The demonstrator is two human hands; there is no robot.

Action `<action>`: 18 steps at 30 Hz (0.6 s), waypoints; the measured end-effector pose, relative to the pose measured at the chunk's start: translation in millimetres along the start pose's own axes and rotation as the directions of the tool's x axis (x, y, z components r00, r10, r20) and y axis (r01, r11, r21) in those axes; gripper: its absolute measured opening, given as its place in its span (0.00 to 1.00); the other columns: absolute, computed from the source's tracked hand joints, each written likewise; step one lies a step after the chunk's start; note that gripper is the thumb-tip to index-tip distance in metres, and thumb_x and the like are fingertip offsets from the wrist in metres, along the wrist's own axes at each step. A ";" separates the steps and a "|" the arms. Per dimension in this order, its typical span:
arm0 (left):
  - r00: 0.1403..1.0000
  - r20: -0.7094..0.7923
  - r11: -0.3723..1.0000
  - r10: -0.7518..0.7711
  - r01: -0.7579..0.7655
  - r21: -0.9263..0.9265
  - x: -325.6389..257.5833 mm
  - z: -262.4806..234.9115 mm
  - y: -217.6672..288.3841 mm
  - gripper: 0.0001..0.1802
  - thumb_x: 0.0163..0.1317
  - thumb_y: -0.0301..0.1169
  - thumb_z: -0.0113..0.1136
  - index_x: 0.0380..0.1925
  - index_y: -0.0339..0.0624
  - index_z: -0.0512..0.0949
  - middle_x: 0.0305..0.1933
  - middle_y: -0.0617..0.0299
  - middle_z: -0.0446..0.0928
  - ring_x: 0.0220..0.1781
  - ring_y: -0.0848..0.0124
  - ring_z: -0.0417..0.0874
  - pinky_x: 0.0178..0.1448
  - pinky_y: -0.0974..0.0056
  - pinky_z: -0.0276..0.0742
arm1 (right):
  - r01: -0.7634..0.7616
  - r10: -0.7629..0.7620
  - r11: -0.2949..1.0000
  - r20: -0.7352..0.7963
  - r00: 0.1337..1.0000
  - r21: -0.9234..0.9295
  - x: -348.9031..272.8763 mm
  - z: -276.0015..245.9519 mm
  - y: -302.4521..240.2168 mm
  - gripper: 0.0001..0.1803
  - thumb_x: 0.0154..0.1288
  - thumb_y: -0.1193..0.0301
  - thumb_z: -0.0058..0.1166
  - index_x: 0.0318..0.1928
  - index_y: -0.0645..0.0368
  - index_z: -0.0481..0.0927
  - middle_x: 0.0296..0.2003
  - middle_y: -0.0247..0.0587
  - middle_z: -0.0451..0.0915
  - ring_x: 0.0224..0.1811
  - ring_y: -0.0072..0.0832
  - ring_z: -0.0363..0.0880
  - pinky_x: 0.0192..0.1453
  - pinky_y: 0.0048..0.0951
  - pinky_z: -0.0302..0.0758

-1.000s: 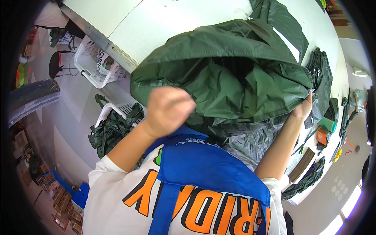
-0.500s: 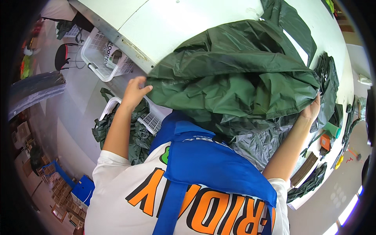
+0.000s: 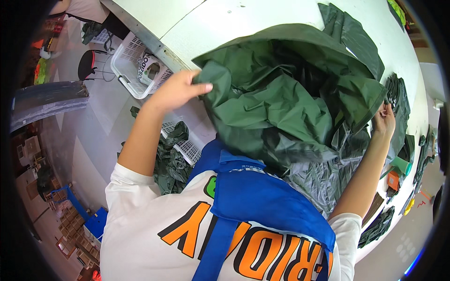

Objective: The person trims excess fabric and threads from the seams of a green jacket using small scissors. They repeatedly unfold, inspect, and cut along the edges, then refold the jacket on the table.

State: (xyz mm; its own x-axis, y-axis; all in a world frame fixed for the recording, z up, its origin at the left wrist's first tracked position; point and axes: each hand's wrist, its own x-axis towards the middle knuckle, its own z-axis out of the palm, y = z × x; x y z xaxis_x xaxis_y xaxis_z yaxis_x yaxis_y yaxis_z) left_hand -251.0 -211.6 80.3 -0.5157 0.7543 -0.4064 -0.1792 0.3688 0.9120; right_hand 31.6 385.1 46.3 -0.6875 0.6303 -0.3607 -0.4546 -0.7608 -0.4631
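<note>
On the white counter [image 3: 262, 28], a dark green jacket [image 3: 286, 98] lies bunched, its thin, slick cloth creased. Left hand [image 3: 180, 89] pinches its left edge; right hand [image 3: 385, 119] closes on its right edge. Judged step: spreading the garment; next calls for even tension outward. White basket [image 3: 129, 70] sits left.

The person wears a white short-sleeved T-shirt [image 3: 140, 225] printed across the chest with large orange block letters edged in black, and a small green patch near the collar. Over it hangs a bright blue apron [image 3: 262, 196] with a broad blue strap running down the front. Both forearms are bare, and neither the left hand [image 3: 176, 89] nor the right hand [image 3: 384, 122] is gloved.
</note>
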 end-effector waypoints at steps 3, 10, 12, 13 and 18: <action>0.966 -0.039 0.714 0.257 -0.217 -0.666 15.8 -6.2 31.5 0.24 0.68 0.40 0.53 0.56 0.34 0.71 0.53 0.58 0.78 0.51 0.68 0.80 0.57 0.62 0.74 | -0.169 0.202 0.979 0.456 0.867 -0.112 -7.2 0.4 13.3 0.15 0.76 0.71 0.30 0.39 0.74 0.66 0.53 0.65 0.71 0.64 0.54 0.65 0.70 0.52 0.63; 0.940 0.314 0.857 -0.135 0.270 -0.438 -9.5 38.7 -90.3 0.31 0.60 0.37 0.62 0.62 0.41 0.66 0.57 0.61 0.74 0.55 0.71 0.76 0.59 0.65 0.70 | 0.028 -0.022 0.958 0.025 0.999 -0.285 -27.5 -48.7 12.1 0.13 0.76 0.70 0.34 0.36 0.63 0.70 0.44 0.48 0.76 0.46 0.34 0.76 0.56 0.37 0.74; 0.878 0.354 0.814 -0.324 0.449 -0.369 -3.4 63.9 -93.5 0.25 0.62 0.34 0.60 0.58 0.39 0.68 0.49 0.59 0.79 0.51 0.70 0.79 0.55 0.65 0.74 | -0.034 0.068 0.960 0.113 0.991 -0.277 -39.3 -58.4 14.2 0.12 0.75 0.69 0.36 0.36 0.62 0.71 0.43 0.44 0.77 0.40 0.29 0.76 0.51 0.31 0.74; 0.895 0.297 0.773 -0.334 0.440 -0.457 -3.5 73.5 -85.4 0.24 0.64 0.34 0.57 0.58 0.37 0.68 0.50 0.58 0.78 0.51 0.68 0.79 0.55 0.62 0.75 | 0.107 -0.249 0.895 -0.287 0.925 -0.433 -45.1 -44.9 31.9 0.10 0.74 0.71 0.38 0.43 0.64 0.73 0.41 0.40 0.76 0.34 0.24 0.73 0.46 0.27 0.72; 0.976 0.217 0.472 0.021 0.182 -0.862 -20.2 79.8 -15.6 0.20 0.70 0.34 0.46 0.57 0.34 0.67 0.54 0.55 0.76 0.52 0.65 0.79 0.57 0.58 0.76 | 0.473 -0.760 0.437 -0.032 0.649 -0.765 -138.5 77.0 126.1 0.13 0.72 0.74 0.41 0.52 0.63 0.73 0.39 0.36 0.75 0.32 0.22 0.70 0.39 0.25 0.69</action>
State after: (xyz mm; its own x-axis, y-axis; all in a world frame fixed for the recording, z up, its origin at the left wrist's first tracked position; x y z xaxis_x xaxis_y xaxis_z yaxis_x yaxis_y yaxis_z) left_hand -170.9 -189.3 69.9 -0.3250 0.8619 -0.3893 -0.9010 -0.1571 0.4044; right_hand 25.9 190.0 100.2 -0.0828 0.9923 0.0918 -0.0906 0.0842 -0.9923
